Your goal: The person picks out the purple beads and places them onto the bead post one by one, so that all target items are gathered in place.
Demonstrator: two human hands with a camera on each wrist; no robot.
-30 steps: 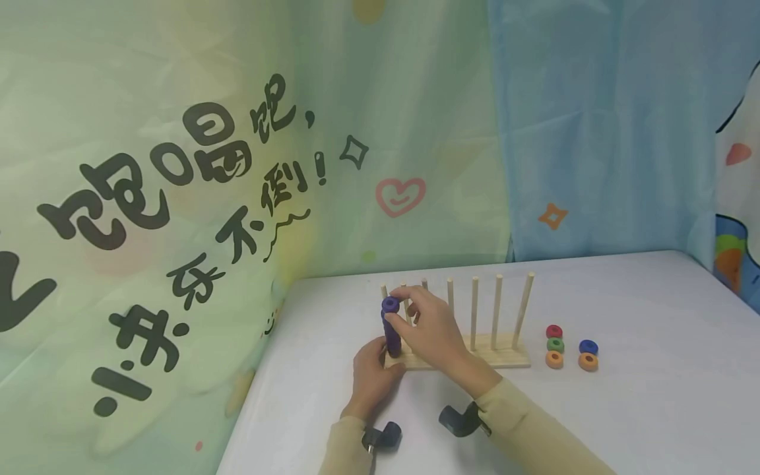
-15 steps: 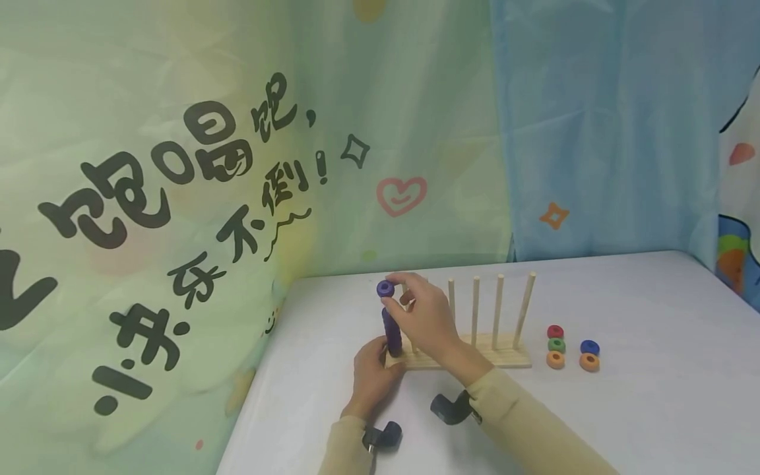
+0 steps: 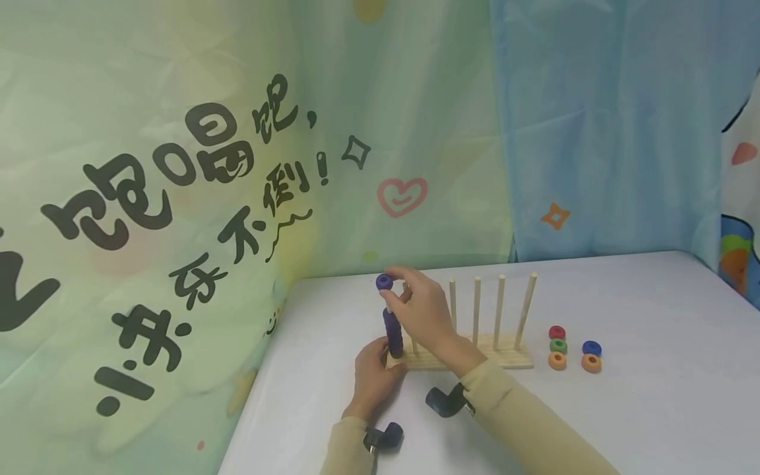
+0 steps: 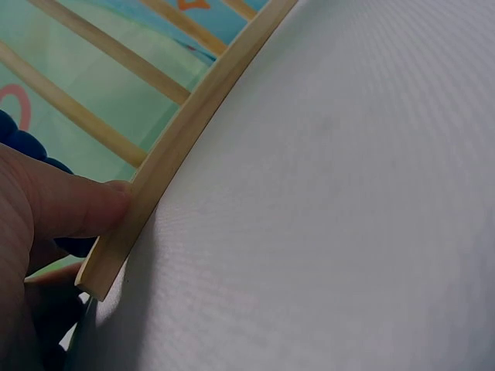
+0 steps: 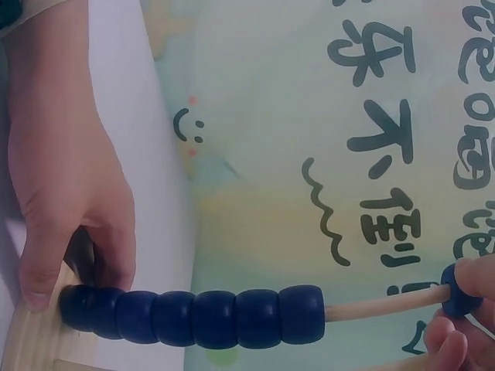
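Observation:
A wooden peg rack (image 3: 501,359) with upright pegs stands on the table. Several purple beads, dark blue in the right wrist view, form a stack (image 5: 193,318) at the bottom of its leftmost peg (image 5: 387,303). My right hand (image 3: 424,310) pinches one more purple bead (image 3: 384,282) between thumb and fingers, right at that peg's tip and well above the stack. My left hand (image 3: 374,376) grips the left end of the rack's base, its thumb (image 4: 85,207) against the front edge. Its other fingers are partly hidden behind the stack's foot.
Right of the rack lie loose beads: a red bead (image 3: 557,332), a green bead (image 3: 558,346) and an orange bead (image 3: 557,361) in one column. A blue bead (image 3: 591,348) and another orange bead (image 3: 591,363) sit beside them. Printed curtains (image 3: 415,132) hang behind the white table (image 3: 653,316).
My right hand has raised the purple bead from the top of the stack up along the peg to its tip. My left hand has stayed on the base.

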